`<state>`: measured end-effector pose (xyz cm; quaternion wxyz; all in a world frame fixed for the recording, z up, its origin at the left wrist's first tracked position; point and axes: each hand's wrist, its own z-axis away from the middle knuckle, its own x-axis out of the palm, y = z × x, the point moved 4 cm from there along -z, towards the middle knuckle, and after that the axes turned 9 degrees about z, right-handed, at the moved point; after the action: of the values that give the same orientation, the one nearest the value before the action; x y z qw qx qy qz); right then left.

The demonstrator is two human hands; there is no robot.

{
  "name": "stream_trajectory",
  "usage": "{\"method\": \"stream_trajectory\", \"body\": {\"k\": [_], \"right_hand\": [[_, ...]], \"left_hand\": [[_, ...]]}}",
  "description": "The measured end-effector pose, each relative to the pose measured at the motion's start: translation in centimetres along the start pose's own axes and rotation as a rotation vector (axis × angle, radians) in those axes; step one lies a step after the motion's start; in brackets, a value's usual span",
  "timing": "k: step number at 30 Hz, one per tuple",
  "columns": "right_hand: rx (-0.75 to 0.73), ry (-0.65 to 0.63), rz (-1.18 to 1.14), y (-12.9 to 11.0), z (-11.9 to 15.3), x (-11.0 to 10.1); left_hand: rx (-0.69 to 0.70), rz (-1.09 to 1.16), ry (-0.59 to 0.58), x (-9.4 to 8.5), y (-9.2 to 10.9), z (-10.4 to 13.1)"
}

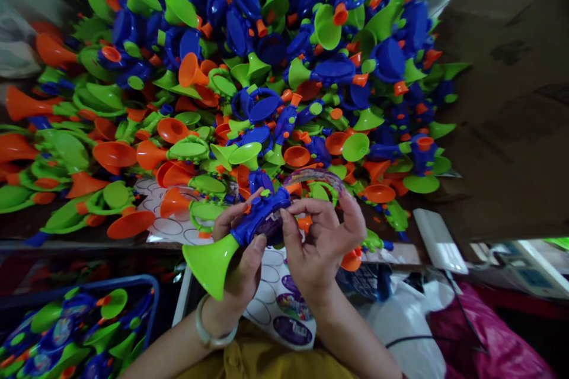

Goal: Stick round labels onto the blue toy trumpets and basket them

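Note:
My left hand (pixel 240 266) is closed around a blue toy trumpet (pixel 253 219) with a lime-green bell and an orange mouthpiece. The bell points down and left. A dark purple oval sticker (pixel 270 224) with a small white barcode lies against the trumpet's flat side. My right hand (pixel 317 243) pinches at that sticker's edge with thumb and forefinger. A curled, shiny printed sticker (pixel 313 174) hangs by the raised fingers of the same hand; its exact contact is unclear. Below, a white sticker sheet (pixel 291 314) carries several purple oval stickers and bare oval outlines.
A large heap of blue, green and orange toy trumpets (pixel 267 106) covers the table. At lower left stands a blue basket (pixel 153 302) of trumpets. A white power strip (pixel 440 240) lies at the table edge, above white plastic bags (pixel 406 323). Brown cardboard (pixel 507 112) borders the right.

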<state>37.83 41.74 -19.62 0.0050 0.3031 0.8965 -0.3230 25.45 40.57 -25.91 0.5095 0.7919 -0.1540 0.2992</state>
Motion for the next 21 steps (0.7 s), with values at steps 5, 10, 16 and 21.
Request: {"method": "stream_trajectory", "body": {"k": [5, 10, 16, 21], "right_hand": [[-0.038, 0.056, 0.186, 1.5, -1.0, -0.6], [0.240, 0.044, 0.024, 4.8, -1.4, -1.2], [0.391, 0.005, -0.351, 3.9, -1.4, -1.3], [0.134, 0.054, -0.125, 0.8, -1.5, -3.3]], "left_hand": [[-0.014, 0.016, 0.043, 0.1, 0.3, -0.4], [-0.166, 0.137, 0.122, 0.4, 0.2, -0.9], [-0.452, 0.122, -0.212, 0.5, -0.3, 0.4], [-0.167, -0.270, -0.460, -0.7, 2.0, 1.1]]}}
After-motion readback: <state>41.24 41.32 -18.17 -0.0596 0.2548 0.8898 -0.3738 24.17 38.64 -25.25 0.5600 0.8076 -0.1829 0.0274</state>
